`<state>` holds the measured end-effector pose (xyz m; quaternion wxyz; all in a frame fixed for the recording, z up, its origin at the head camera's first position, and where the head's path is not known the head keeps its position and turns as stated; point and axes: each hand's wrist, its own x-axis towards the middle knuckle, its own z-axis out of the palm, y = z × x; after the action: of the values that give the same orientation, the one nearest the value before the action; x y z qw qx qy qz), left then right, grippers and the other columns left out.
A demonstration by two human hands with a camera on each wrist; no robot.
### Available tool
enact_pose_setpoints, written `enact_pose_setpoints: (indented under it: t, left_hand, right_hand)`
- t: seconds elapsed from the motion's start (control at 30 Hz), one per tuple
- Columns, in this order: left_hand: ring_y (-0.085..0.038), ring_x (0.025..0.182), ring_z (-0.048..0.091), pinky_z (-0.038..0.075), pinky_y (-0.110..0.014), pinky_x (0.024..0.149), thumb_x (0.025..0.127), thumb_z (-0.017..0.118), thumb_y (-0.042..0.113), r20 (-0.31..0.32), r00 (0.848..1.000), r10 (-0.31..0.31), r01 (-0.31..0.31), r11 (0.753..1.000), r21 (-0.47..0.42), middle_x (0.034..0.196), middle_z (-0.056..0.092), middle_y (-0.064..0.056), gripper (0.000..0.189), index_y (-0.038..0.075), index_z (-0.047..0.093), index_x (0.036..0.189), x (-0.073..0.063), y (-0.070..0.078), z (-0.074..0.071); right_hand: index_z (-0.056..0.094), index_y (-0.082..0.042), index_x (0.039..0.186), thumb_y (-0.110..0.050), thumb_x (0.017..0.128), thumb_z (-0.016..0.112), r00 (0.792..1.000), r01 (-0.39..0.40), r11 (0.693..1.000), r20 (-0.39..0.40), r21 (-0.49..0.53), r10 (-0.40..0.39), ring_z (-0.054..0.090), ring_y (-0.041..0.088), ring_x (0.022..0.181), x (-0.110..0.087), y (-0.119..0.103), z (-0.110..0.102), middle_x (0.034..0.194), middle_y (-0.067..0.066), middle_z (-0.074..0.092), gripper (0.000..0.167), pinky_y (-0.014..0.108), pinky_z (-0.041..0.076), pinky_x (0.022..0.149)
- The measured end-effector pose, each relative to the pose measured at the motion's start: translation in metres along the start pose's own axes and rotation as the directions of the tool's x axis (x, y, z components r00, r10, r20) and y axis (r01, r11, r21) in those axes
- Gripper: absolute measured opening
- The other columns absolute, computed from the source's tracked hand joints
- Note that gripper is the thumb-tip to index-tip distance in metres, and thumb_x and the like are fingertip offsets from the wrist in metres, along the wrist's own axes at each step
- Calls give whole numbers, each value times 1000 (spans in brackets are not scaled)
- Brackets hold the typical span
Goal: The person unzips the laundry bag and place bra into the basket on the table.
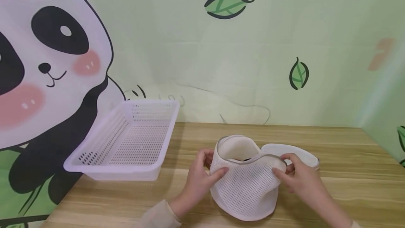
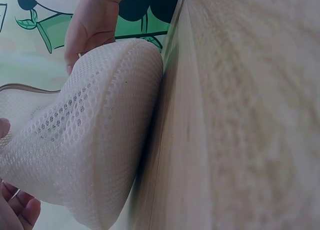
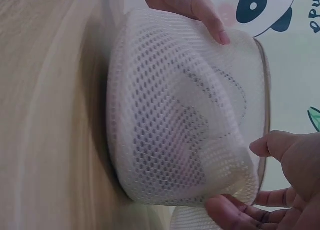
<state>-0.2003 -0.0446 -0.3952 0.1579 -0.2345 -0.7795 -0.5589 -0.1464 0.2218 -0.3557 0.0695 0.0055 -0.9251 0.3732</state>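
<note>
A white mesh laundry bag [image 1: 243,187], round and with a grey-edged mouth at the top, stands on the wooden table. Its side wall is dented and bulges unevenly. Behind it to the right lies its flat, rounded white flap [image 1: 291,152]. My left hand [image 1: 202,178] grips the bag's left side, thumb on the outer front wall and fingers behind. At the right end of the rim, my right hand [image 1: 299,177] pinches the edge between thumb and fingers. A small dark patch shows just inside the mouth. In the right wrist view, the mesh wall [image 3: 170,109] looks partly see-through.
To the left on the table stands a white perforated plastic basket [image 1: 120,170]. The wood-grain tabletop [image 1: 348,192] reaches back to a pale green backdrop [image 1: 177,38] printed with a panda and leaves.
</note>
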Motion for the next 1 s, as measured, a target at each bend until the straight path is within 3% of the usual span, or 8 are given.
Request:
enact_pose_setpoints:
  t: [0.27,0.43,0.53,0.6,0.7,0.83,1.0]
  left_hand:
    - [-6,80,52,45,-18,73,76,80,14,4,1000,25,-25,1000,-19,91,60,-5,45,6,53,111,0,-2,1]
    - [-5,80,50,46,-24,74,70,84,18,9,999,42,-42,999,-19,88,59,-2,54,6,53,112,-1,-3,0]
    - [-5,81,50,47,-27,75,70,84,34,20,996,87,-87,996,-24,89,60,-3,60,5,53,114,-2,-3,-2]
    - [-5,82,51,48,-27,75,74,76,50,18,989,148,-148,989,-30,91,61,-6,65,4,53,114,-3,-5,-4]
    - [-5,82,52,48,-26,73,80,53,70,-9,969,248,-248,969,-19,91,62,-9,76,2,52,113,-2,-9,-3]
    - [-7,81,54,48,-28,71,86,37,72,-43,950,308,-308,951,-4,91,63,-11,77,1,52,112,1,-15,-4]
    - [-8,83,55,49,-30,71,92,37,66,-49,950,310,-311,950,-22,91,62,-13,70,0,51,112,3,-16,-8]
  right_hand:
    - [53,0,120,-24,85,72,990,72,997,-115,-40,-76,46,-2,65,3,7,12,84,5,57,47,18,42,54]
    - [54,3,118,-14,84,73,983,120,992,-146,47,-112,51,-5,68,7,11,15,86,9,60,43,18,49,56]
    - [54,3,117,-9,83,72,979,147,984,-154,104,-130,52,-5,67,9,13,16,85,9,61,40,19,50,57]
    - [54,4,116,-7,84,71,978,162,978,-154,130,-142,52,-4,67,9,15,17,85,9,61,38,19,50,57]
    - [54,5,116,-5,84,70,974,184,972,-158,146,-161,52,-4,67,10,18,18,85,9,61,36,19,50,57]
    - [56,4,113,-2,83,70,961,233,964,-186,130,-207,50,-5,69,11,22,21,84,6,60,34,17,49,58]
    - [59,2,110,4,81,70,938,299,948,-217,106,-272,50,-7,72,10,25,24,84,2,60,32,16,50,58]
